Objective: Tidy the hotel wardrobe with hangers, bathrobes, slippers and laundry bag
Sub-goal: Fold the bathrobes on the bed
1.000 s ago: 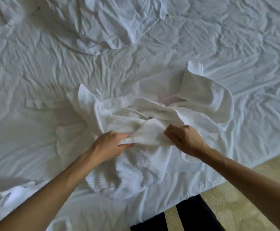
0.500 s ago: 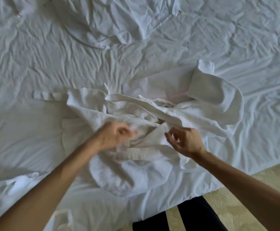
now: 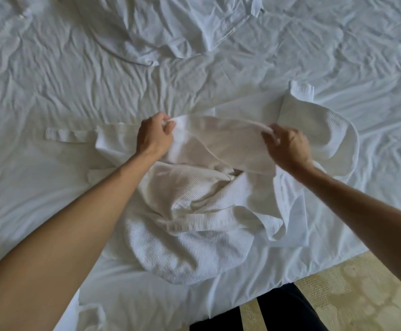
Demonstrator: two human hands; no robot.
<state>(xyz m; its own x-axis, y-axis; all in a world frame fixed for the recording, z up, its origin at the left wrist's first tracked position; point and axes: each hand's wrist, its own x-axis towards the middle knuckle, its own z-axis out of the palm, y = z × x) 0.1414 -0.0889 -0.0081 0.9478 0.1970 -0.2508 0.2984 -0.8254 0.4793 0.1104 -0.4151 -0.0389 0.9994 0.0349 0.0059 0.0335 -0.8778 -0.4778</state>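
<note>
A white waffle-weave bathrobe lies crumpled on the bed in front of me. My left hand grips one end of a raised fold of the robe, and my right hand pinches the other end. The fold is stretched taut between both hands, lifted a little off the heap. One sleeve curls out to the right, and the robe's belt lies flat to the left.
The bed is covered by a wrinkled white sheet. A second white cloth lies bunched at the far top. More white fabric sits at the bottom left. Beige carpet and my dark trouser legs show at lower right.
Both hands have moved up and apart, away from the heap's middle. They now hold a fold of the robe stretched between them, where before they fumbled in the bunched cloth.
</note>
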